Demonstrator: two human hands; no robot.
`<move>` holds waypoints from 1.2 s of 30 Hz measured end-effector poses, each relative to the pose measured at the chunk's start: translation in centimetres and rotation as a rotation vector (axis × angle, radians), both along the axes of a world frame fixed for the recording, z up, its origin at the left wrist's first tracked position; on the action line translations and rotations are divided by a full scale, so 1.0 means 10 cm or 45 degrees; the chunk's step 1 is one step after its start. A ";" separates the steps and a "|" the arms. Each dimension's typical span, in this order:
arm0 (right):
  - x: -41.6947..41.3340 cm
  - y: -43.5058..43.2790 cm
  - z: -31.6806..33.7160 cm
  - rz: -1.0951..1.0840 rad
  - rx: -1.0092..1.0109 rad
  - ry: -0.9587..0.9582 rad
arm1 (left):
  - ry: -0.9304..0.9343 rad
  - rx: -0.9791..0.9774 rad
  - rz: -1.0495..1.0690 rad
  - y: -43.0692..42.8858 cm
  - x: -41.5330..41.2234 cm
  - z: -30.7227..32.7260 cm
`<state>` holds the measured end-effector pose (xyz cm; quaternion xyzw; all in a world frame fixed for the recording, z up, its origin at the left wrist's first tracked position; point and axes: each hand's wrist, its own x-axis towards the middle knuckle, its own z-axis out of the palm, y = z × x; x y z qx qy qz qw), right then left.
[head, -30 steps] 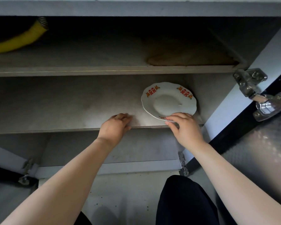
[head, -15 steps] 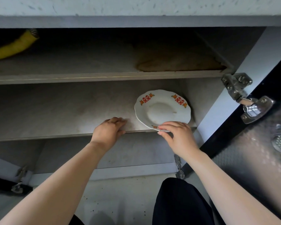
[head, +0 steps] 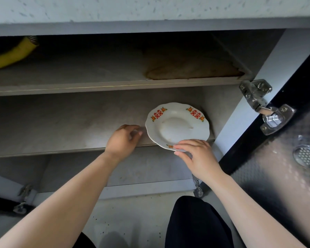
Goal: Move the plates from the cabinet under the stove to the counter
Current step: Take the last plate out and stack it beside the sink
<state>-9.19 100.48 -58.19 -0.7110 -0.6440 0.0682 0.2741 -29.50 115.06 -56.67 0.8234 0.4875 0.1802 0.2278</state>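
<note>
My right hand (head: 197,158) pinches the plate (head: 177,126) by its near rim, which overhangs the shelf (head: 61,122) edge. My left hand (head: 123,140) rests just left of it, fingers loose and empty.

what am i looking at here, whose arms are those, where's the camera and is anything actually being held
There is no machine here: these are a person's two bare arms. The camera is worn on the person's head and looks forward and down, so you see the scene as they do, facing into an open cabinet.

On the middle shelf sits one white plate with red and orange decoration. Its near rim juts past the shelf's front edge. The right hand pinches that near rim. The left hand rests at the shelf edge just left of the plate and holds nothing.

On the upper shelf, a yellow hose shows at far left. The shiny metal part at right is a door hinge.
</note>
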 end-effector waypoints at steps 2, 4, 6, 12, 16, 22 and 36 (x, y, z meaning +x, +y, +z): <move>0.02 0.00 0.01 0.010 -0.034 0.006 | -0.151 -0.077 0.070 -0.06 0.15 0.03; 0.04 0.00 0.03 0.022 -0.066 0.004 | -0.269 -0.180 0.089 -0.09 0.29 0.05; 0.05 0.01 0.04 0.027 -0.079 0.001 | -0.354 -0.276 0.102 -0.11 0.40 0.05; 0.04 0.00 0.03 0.013 -0.073 0.009 | -0.545 -0.515 0.258 -0.11 0.53 0.00; 0.05 -0.01 0.07 0.039 -0.073 0.107 | -0.733 -0.728 0.378 -0.08 0.51 0.00; 0.08 0.02 0.23 -0.137 0.086 0.316 | -0.738 -0.700 0.333 -0.13 0.32 -0.01; -0.03 0.15 0.33 -0.518 -0.155 0.353 | -0.848 -0.781 0.443 -0.35 -0.08 0.09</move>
